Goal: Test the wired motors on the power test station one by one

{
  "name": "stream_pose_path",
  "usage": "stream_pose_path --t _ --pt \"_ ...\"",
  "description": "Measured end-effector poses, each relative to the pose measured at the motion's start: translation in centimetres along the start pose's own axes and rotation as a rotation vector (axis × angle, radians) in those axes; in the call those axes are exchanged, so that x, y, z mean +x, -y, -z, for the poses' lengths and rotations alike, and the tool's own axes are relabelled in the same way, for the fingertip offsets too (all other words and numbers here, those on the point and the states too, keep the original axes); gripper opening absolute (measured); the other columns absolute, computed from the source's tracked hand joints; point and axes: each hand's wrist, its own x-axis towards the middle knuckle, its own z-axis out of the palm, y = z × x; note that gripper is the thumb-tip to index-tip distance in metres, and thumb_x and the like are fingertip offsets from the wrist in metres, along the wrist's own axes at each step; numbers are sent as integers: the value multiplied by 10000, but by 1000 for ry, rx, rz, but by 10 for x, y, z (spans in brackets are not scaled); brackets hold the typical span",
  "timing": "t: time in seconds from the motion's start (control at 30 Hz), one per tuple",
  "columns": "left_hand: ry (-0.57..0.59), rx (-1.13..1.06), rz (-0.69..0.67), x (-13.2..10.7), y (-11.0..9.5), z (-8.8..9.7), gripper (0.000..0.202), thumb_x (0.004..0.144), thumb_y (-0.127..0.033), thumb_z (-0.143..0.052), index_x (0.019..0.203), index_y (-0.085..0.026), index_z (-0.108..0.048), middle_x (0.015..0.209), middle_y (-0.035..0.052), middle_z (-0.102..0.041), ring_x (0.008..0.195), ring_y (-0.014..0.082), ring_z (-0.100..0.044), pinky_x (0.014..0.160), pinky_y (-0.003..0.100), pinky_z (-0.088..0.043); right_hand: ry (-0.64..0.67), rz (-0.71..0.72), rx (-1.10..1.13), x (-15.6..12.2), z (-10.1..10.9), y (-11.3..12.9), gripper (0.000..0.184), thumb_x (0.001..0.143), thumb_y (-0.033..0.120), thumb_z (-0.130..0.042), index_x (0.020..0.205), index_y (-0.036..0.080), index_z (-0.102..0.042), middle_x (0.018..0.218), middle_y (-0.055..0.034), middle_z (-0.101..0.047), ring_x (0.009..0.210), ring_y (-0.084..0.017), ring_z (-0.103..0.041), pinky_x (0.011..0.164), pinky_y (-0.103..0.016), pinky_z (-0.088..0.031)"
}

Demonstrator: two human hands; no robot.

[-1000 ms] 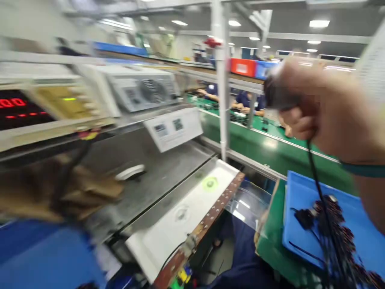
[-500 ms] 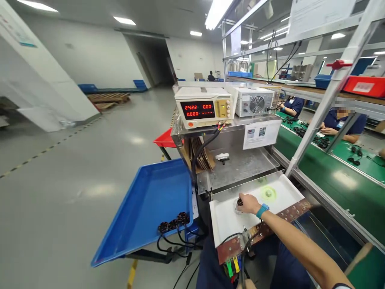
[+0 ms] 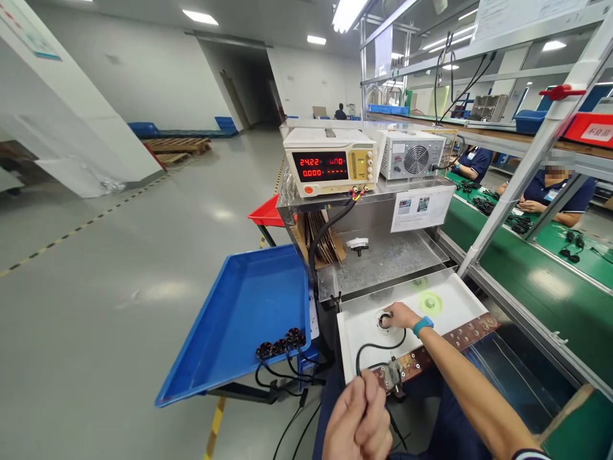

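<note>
My right hand (image 3: 401, 316) is closed around the edge of a small round black part (image 3: 384, 321), which sits in a pale round seat on the white tray (image 3: 352, 319). A black cable (image 3: 378, 345) loops across the tray from beside that hand towards me. My left hand (image 3: 359, 418) is raised close to the camera with its fingers pinched on this cable. Between the two hands a metal clamp block (image 3: 393, 375) stands on the brown strip with studs (image 3: 472, 327). Part of the round part is hidden by my right fingers.
Left of me, a blue tray (image 3: 258, 281) bears several round black parts with cables hanging over its edge. A power supply (image 3: 330, 163) with red digits stands on the metal shelf. At right, a slanted white post (image 3: 522, 156) rises before a green conveyor (image 3: 522, 275) with co-workers beyond.
My left hand has risen from the bottom edge with the cable, which now loops over the white tray. My right hand stays at the round part. The view has shifted slightly.
</note>
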Motion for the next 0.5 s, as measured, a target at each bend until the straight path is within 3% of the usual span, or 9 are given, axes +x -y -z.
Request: stream_pose_path --t 0.07,0.13,0.2,0.23,0.3,0.37,0.43,0.5 --pt "-70 -29 -107 11 -14 -13 336 946 -433 -672 807 -203 -469 551 -116 -170 453 56 -18 408 186 -124 -139 -29 48 -21 9 0 402 962 513 -584 1017 140 -721 1080 -133 -708 1158 -283 -615 1038 -422 -470" --pt "-147 -57 -202 26 -26 -28 289 982 -363 -630 818 -191 -467 576 -111 -194 447 51 -68 410 197 -122 -276 -58 99 -57 13 3 587 1038 566 -320 1104 133 -710 1158 -180 -688 1218 -300 -576 1060 -430 -444" --pt "-197 -90 -266 45 -34 -42 246 1040 -302 -517 831 -179 -475 583 -106 -224 427 44 -146 410 198 -142 -260 20 260 -103 8 9 737 1039 609 -132 1188 142 -682 1163 -175 -682 1133 -276 -611 996 -417 -484" --pt "-206 -103 -290 55 -36 -48 249 1058 -280 -466 834 -173 -482 582 -104 -237 420 41 -181 408 194 -154 -154 122 413 -126 2 14 735 1014 672 -190 1219 157 -672 1144 -158 -686 1072 -267 -628 955 -405 -504" --pt "-185 -100 -308 74 -37 -56 256 1059 -265 -463 826 -164 -499 577 -104 -260 412 37 -223 402 185 -178 92 283 664 -166 -11 26 673 872 757 -534 1235 206 -668 1089 -102 -696 979 -250 -638 888 -377 -523" --pt "-132 19 -273 87 -35 -56 231 1020 -307 -567 848 -154 -545 599 -89 -365 443 38 -320 431 172 -263 193 301 812 -192 -23 37 616 740 661 -775 1160 217 -694 1009 -63 -702 913 -228 -637 845 -348 -524" --pt "-98 265 -225 93 -31 -45 284 973 -427 -635 979 -143 -628 766 -7 -579 653 81 -550 604 185 -440 178 232 965 -204 -26 43 517 758 610 -792 1057 197 -706 871 -50 -697 800 -203 -647 738 -315 -533" --pt "-105 529 -170 90 -20 -26 481 937 -583 -607 1163 -162 -654 1078 99 -673 1054 166 -616 915 266 -477 159 198 1162 -209 -18 41 509 812 645 -726 1035 189 -690 757 -47 -677 670 -189 -647 593 -288 -522"
